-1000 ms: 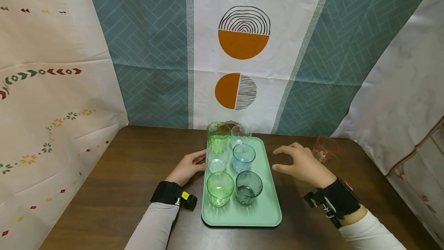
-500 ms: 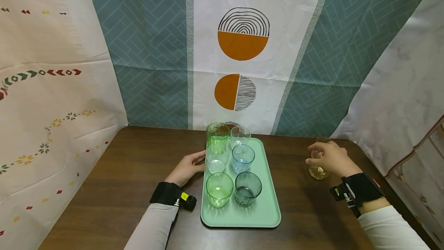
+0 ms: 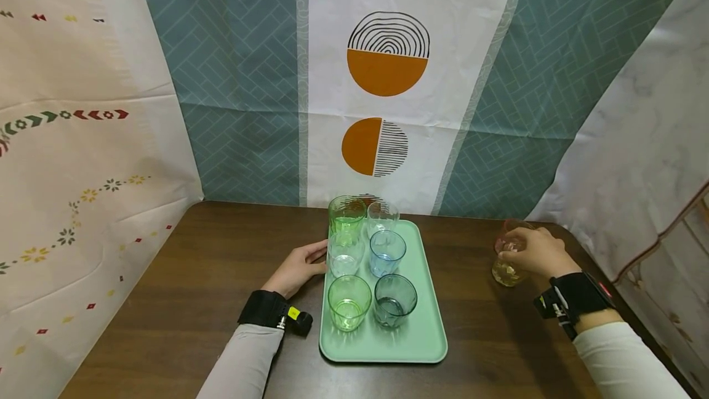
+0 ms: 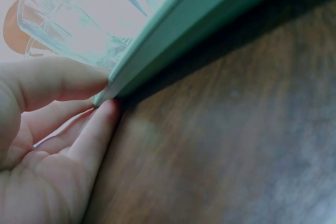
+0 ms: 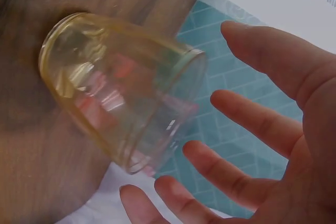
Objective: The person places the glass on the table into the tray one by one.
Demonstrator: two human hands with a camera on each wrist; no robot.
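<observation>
My left hand (image 3: 298,268) holds the left edge of a pale green tray (image 3: 410,346). In the left wrist view its thumb and fingers meet at the tray's rim (image 4: 152,45). On the tray stand several tumblers: a tall green glass (image 3: 347,217), a clear glass (image 3: 382,217), another clear glass (image 3: 344,257), a blue glass (image 3: 386,254), a light green glass (image 3: 349,306) and a dark grey glass (image 3: 394,303). My right hand (image 3: 534,252) is at a yellow glass (image 5: 100,77), its fingers spread around the mouth with a gap. A pink glass (image 3: 512,226) stands behind, partly hidden.
The brown wooden table (image 3: 232,263) carries the tray at its middle and the yellow and pink glasses at its right. A patterned curtain (image 3: 244,109) hangs along the back edge, with light cloths at both sides.
My right hand has moved right, from beside the tray to the yellow glass, and shifted only slightly since half a second ago. The left hand and tray have stayed in place.
</observation>
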